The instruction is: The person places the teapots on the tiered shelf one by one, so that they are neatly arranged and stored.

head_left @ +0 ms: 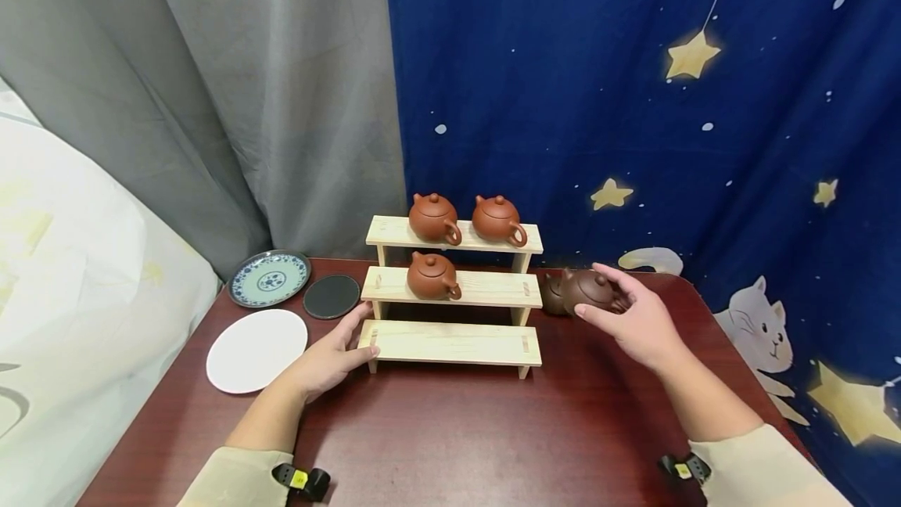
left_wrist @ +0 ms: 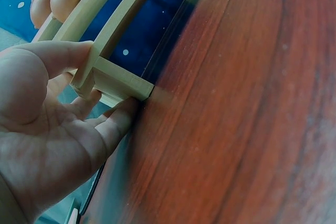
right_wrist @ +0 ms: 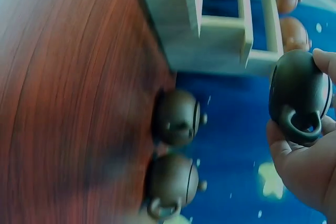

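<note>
My right hand [head_left: 637, 323] holds a dark brown teapot [head_left: 587, 292] between thumb and fingers, right of a three-step wooden stand [head_left: 450, 341]. In the right wrist view this teapot [right_wrist: 294, 90] is raised off the table, its handle toward the palm. Two more dark teapots stand on the table there, one nearer the stand [right_wrist: 178, 116] and one farther off [right_wrist: 173, 179]. My left hand [head_left: 334, 354] grips the left end of the lowest step, thumb on top. Two reddish-brown teapots, left [head_left: 431, 219] and right [head_left: 496, 220], sit on the top step; another [head_left: 431, 278] is on the middle step.
Left of the stand lie a blue-patterned plate [head_left: 271, 280], a black round mat [head_left: 332, 297] and a white round plate [head_left: 256, 352] on the dark red table [head_left: 450, 436]. A grey curtain [head_left: 317, 100] and a blue star-printed curtain [head_left: 549, 84] hang behind.
</note>
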`<state>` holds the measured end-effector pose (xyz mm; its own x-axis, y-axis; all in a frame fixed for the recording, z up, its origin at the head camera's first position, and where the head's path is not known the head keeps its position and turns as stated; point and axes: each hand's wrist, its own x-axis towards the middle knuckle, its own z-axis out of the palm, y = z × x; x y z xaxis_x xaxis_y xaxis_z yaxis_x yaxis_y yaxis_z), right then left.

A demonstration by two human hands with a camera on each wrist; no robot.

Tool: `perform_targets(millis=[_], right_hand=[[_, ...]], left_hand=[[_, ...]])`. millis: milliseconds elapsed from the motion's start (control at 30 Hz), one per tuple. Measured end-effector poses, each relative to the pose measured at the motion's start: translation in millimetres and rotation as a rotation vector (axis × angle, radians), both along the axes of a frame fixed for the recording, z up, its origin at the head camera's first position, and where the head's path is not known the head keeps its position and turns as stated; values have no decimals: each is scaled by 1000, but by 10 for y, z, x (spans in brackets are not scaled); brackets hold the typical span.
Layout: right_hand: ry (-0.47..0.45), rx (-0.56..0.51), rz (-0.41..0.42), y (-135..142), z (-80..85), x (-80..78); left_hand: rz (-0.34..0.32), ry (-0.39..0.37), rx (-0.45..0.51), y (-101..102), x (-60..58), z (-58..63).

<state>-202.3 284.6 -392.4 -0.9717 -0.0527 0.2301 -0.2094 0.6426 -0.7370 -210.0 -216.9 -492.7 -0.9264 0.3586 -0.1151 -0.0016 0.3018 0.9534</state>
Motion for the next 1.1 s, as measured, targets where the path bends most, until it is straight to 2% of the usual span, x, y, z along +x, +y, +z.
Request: perform_targets(millis=[233, 533, 800, 1100], right_hand=[[-17, -90, 79, -346, -29, -92], [-44, -215, 158, -775, -57, -289], [-51, -173, 171, -1044, -79, -424], [-73, -140, 188, -1171, -80, -521]], left_hand=[[2, 1, -12, -8, 10, 13], [1, -9, -18, -7, 14, 22], [-5, -8, -6, -5, 23, 28], [-5, -6, 2, -11, 3, 19]])
